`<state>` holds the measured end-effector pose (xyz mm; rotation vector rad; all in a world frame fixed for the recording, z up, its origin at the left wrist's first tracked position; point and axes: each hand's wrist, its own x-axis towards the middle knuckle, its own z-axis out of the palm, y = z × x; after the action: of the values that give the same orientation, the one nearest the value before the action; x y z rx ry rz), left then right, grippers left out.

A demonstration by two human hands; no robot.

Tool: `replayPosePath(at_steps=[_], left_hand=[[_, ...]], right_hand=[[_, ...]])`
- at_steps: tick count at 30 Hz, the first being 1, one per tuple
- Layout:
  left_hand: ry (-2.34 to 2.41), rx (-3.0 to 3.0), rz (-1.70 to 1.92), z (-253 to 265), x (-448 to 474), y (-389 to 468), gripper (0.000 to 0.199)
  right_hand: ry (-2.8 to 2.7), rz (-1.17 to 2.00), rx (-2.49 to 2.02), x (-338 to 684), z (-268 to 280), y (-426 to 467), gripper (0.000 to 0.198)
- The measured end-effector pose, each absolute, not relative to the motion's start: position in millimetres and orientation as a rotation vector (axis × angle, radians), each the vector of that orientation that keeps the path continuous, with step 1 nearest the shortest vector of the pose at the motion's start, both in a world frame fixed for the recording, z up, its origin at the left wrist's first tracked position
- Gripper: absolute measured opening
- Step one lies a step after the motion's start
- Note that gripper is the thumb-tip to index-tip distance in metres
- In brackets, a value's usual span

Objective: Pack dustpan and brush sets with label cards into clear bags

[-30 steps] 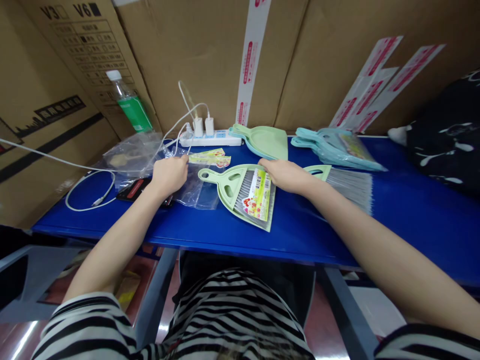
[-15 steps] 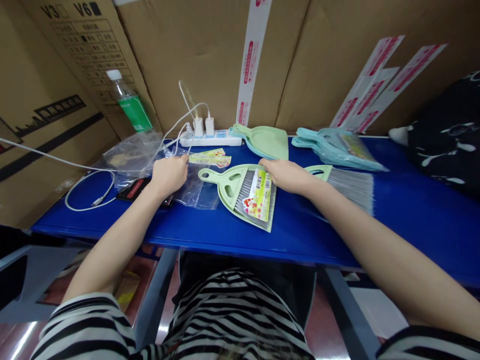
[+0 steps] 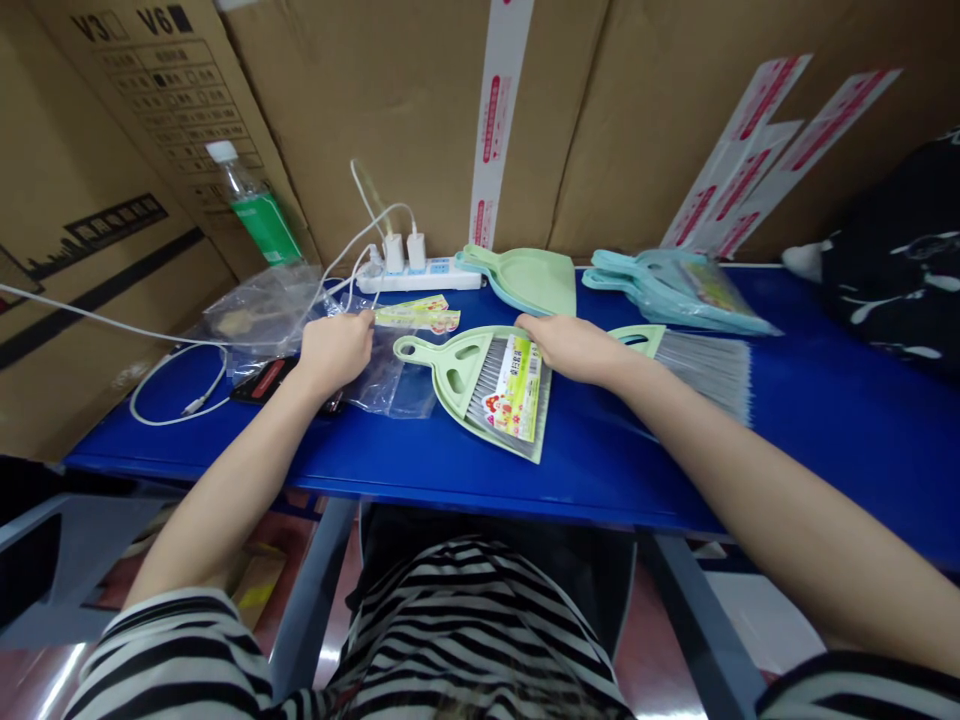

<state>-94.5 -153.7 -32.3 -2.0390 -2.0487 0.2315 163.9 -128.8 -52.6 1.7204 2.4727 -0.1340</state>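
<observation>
My left hand (image 3: 337, 350) is closed, its fingertips at the left end of yellow-green printed label cards (image 3: 420, 316). A crumpled clear plastic bag (image 3: 397, 385) lies just below it. My right hand (image 3: 566, 345) grips the upper right edge of a light green dustpan (image 3: 450, 375), its fingers partly hidden. A grey-bristled brush (image 3: 484, 390) lies in that pan, with a printed label (image 3: 517, 390) over the bristles. Behind my right forearm rests another green-handled brush (image 3: 705, 370), partly covered by the arm.
A green dustpan (image 3: 540, 280) lies over a blue one at the back. Blue dustpans (image 3: 660, 285) in clear wrap lie to the right. A power strip (image 3: 427, 275) with white cables, a bottle (image 3: 262, 220) and a black phone-like object (image 3: 262, 380) are left. Cardboard (image 3: 412, 110) stands behind the blue table (image 3: 450, 460).
The whole view has shifted slightly. Both hands and the things on the table keep nearly the same places relative to each other.
</observation>
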Motion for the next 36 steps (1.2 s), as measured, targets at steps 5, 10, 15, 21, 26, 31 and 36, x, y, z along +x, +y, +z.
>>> replayPosePath(at_steps=[5,10,15,21,26,31,36], left_hand=[[-2.041,-2.032,0.230,-33.4,-94.6,-153.2,0.042],[-2.043,-2.022,0.227,-33.1,-95.0,-152.7,0.043],[-2.042,-2.022,0.228,-32.8,-94.9,-152.4,0.044],[-2.060,-2.004,0.250,-31.4,-93.7,-152.3,0.044],[-2.070,-2.010,0.271,-30.7,-92.0,-152.8,0.043],[-2.047,-2.012,0.282,-31.3,-92.4,-152.7,0.044],[-2.062,-1.989,0.284,-29.4,-95.4,-151.4,0.044]], right_hand=[[2.474,-0.107,1.711,163.9,-52.2,-128.7,0.030],[2.452,-0.123,1.711,163.6,-50.1,-130.3,0.034],[2.473,-0.138,1.716,164.6,-50.5,-129.9,0.032],[2.467,-0.143,1.718,164.7,-49.8,-129.9,0.032],[2.473,-0.134,1.727,164.9,-50.4,-129.6,0.033],[2.491,-0.107,1.701,164.8,-50.4,-129.6,0.032],[2.473,-0.108,1.707,164.6,-49.3,-130.7,0.033]])
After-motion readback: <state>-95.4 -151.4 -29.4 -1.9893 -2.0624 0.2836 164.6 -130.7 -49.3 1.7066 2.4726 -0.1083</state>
